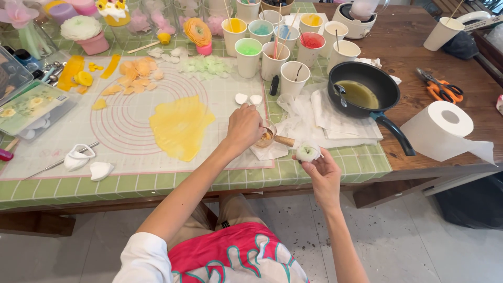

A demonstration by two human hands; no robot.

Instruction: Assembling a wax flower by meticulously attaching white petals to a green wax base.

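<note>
Wax flower, small and whitish-green: pinched in the fingers of our right hand, raised just off the table's near edge, seemingly so its petals stay clear of the surface. Small glass cup of amber liquid: on a white paper napkin, which likely catches drips. Our left hand closes on a wooden-handled tool dipped in that cup. Black pan, holding yellowish liquid, rests on more paper nearby. Paper cups of coloured liquid stand behind. Silicone mat bears a yellow sheet. Green checked cloth covers a wooden table; pale tiled floor below.
</note>
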